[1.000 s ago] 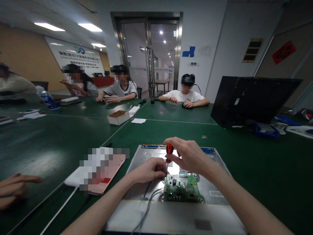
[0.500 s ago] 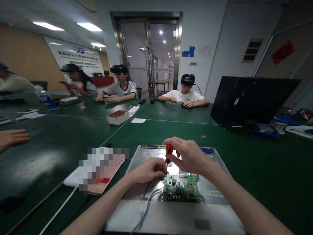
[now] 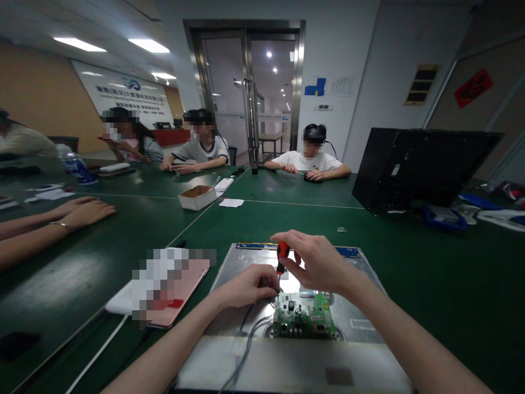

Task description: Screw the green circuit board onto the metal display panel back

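A silver metal panel lies flat in front of me, with a green circuit board on its middle. My right hand holds a red and black screwdriver upright by its handle, the shaft pointing down at the board's upper left corner. Beside the shaft, the fingers of my left hand are pinched together at that same corner; what they grip, if anything, is hidden. Grey cables run from the board's left side toward the panel's near edge. A blue strip board lines the panel's far edge.
Left of the panel lie a pink phone and a white cable. Another person's hands rest on the table at left. Farther off stand an open white box and a black monitor. Several people sit around the table.
At left, another person's hands have come farther into view and now lie on the table. My own hands and the screwdriver have barely moved.
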### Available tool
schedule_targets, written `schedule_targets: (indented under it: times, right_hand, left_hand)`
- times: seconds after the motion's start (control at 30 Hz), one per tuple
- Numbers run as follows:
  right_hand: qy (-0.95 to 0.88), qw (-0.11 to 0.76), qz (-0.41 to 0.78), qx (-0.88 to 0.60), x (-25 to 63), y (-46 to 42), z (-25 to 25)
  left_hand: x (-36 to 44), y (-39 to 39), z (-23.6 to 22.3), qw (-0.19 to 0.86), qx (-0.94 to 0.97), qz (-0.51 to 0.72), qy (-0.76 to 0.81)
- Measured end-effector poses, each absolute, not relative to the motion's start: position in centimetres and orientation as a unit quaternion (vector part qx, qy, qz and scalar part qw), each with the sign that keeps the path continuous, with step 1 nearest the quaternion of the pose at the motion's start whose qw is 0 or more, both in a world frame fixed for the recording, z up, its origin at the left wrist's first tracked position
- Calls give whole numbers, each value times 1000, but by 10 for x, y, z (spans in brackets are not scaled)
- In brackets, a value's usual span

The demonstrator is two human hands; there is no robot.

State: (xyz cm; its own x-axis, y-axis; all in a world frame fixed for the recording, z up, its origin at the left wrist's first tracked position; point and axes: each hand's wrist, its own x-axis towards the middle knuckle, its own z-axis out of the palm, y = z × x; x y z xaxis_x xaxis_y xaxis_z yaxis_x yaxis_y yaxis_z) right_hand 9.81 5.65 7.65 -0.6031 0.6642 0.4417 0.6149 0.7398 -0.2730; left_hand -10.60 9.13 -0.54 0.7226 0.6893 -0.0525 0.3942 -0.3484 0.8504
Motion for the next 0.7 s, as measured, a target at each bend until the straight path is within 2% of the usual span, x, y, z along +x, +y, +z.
schedule_targets:
  times: [0.27,0.7]
  right_hand:
    - [-894,247,-8,-374,98,61,74]
    - [-893,252,17,-372,98,58,76]
  left_hand:
    - [-104,88,2,428,821,144,349]
    - [-106,91,-4,442,815,161,339]
